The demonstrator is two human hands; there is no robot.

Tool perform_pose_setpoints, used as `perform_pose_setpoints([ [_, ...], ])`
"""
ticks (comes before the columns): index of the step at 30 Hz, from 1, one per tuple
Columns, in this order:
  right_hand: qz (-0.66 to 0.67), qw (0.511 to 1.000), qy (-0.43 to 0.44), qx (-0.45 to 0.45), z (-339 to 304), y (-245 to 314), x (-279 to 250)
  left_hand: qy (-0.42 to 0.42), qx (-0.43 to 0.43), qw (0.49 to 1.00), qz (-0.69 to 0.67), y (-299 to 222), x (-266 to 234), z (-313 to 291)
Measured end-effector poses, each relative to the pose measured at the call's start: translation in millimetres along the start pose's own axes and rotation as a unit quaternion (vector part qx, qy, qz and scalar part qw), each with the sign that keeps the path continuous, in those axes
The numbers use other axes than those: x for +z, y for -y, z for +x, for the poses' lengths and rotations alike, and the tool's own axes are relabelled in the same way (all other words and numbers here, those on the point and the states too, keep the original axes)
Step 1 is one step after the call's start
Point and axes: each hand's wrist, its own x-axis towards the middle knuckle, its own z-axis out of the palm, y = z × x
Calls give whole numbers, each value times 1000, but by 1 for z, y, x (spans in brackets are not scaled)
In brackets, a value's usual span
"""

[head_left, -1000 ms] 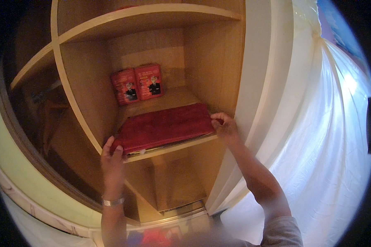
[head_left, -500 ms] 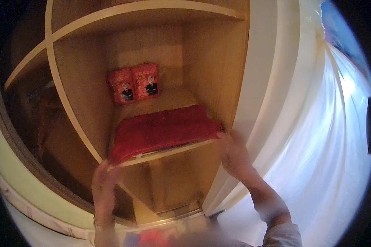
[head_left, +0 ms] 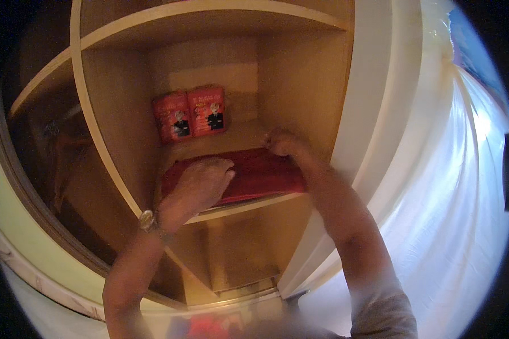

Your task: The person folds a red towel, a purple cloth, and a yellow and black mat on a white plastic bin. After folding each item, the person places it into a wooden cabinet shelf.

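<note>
A folded red cloth [head_left: 260, 179] lies across the front of a wooden shelf, its near side along the shelf's front edge. My left hand [head_left: 201, 183], with a watch on the wrist, rests palm down over the cloth's left half. Its fingers stretch toward the right and hide part of the cloth. At the cloth's far right corner is my right hand [head_left: 285, 146], its fingers curled together on the edge. Behind the cloth, two red packets [head_left: 189, 114] with a printed figure lean side by side against the back left of the compartment.
A wooden partition [head_left: 119, 113] bounds the compartment on the left, with a dark compartment beyond it. Another shelf board [head_left: 220, 8] runs overhead. Pale curved trim and a white translucent sheet [head_left: 435, 226] hang at the right. Red and blue items lie blurred below.
Both hands have left the cloth's front corners. My left hand has moved up and right onto the cloth, my right hand back to its far right corner. The view has shifted slightly.
</note>
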Motion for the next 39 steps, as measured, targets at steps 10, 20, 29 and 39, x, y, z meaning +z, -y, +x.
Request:
perform_pose_setpoints([
  [10, 74, 996, -44, -2, -4, -13, 11, 78, 15, 997, -15, 18, 35, 9],
  [20, 120, 992, -37, -26, -15, 1, -7, 105, 6, 994, 12, 15, 36, 1],
  [29, 106, 992, -5, -65, -22, 1, -16, 113, 5, 993, 14, 16, 36, 0],
  [39, 195, 967, -156, -44, -21, 6, -1, 86, -15, 995, -54, 32, 30, 20],
])
